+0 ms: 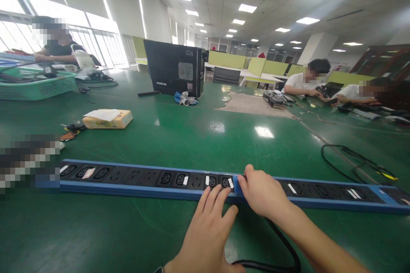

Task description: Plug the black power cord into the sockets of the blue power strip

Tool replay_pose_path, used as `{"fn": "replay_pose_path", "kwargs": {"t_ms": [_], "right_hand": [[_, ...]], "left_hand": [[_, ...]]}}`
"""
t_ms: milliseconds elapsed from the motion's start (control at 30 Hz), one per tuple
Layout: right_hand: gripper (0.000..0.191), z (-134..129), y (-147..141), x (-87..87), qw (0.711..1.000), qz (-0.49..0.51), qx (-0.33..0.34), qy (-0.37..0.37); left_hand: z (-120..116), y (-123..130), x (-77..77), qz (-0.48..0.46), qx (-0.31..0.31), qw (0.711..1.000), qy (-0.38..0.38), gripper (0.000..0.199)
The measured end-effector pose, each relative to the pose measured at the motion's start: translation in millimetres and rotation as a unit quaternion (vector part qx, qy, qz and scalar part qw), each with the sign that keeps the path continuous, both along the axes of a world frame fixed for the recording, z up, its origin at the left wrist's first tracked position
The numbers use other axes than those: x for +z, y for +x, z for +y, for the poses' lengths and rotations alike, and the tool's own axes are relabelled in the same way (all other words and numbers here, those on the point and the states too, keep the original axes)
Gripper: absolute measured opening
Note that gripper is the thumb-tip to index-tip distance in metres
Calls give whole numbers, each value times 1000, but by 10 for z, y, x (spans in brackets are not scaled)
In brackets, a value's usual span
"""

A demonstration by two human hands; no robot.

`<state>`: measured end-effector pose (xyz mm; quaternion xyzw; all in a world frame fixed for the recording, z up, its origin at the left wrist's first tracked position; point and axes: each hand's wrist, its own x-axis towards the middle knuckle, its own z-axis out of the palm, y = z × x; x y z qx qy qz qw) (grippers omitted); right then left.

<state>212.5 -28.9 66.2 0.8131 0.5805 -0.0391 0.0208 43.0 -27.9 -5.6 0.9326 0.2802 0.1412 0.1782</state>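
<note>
A long blue power strip [134, 192] with black socket panels lies across the green table. Several white stickers mark its sockets, which come in different shapes. My left hand [208, 230] is open, its outstretched fingertips resting on the strip's near edge close to the middle. Just to its right, my right hand [264, 192] is closed over a blue section of the strip, thumb and index finger curled together. Whatever those fingers may hold is hidden. A thick black cable [293, 251] loops beneath my right forearm and passes behind my left hand.
A tissue pack [109, 119], a green basket [38, 85] and a black computer case [174, 68] with gloves [185, 99] beside it stand beyond the strip. A coiled black cord [352, 158] lies right. One person sits far left, two far right. A blurred patch covers the strip's left end.
</note>
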Motion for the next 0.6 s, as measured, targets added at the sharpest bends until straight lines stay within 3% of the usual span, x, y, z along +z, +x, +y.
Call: {"fn": "replay_pose_path", "kwargs": {"t_ms": [233, 400, 600], "right_hand": [[22, 10, -176, -24, 998, -52, 16, 14], [22, -25, -236, -57, 999, -43, -11, 31], [25, -37, -187, -58, 999, -25, -10, 27]], "left_hand": [[-26, 29, 43, 28, 2, 1000, -2, 84], [-55, 32, 52, 35, 11, 999, 0, 85], [3, 24, -34, 42, -1, 998, 50, 101]]}}
